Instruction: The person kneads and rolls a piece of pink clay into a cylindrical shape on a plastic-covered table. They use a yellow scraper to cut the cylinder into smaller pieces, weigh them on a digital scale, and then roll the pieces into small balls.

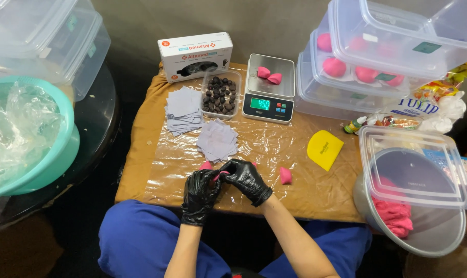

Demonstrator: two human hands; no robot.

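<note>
Pink dough (216, 175) is pinched between our two gloved hands, just above the near edge of the surface (141, 170). Our left hand (199, 194) and our right hand (246, 179) both close their fingers on it. Another pink dough piece (285, 175) lies just to the right, near a yellow scraper (324, 149). Farther away we see grey paper squares (217, 140), a tray of dark balls (221, 96) and a digital scale (269, 87) carrying two pink pieces.

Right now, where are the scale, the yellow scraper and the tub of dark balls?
scale (268, 105): head view, its front panel.
yellow scraper (324, 149): head view, its flat middle.
tub of dark balls (221, 96): head view, the balls inside.
</note>
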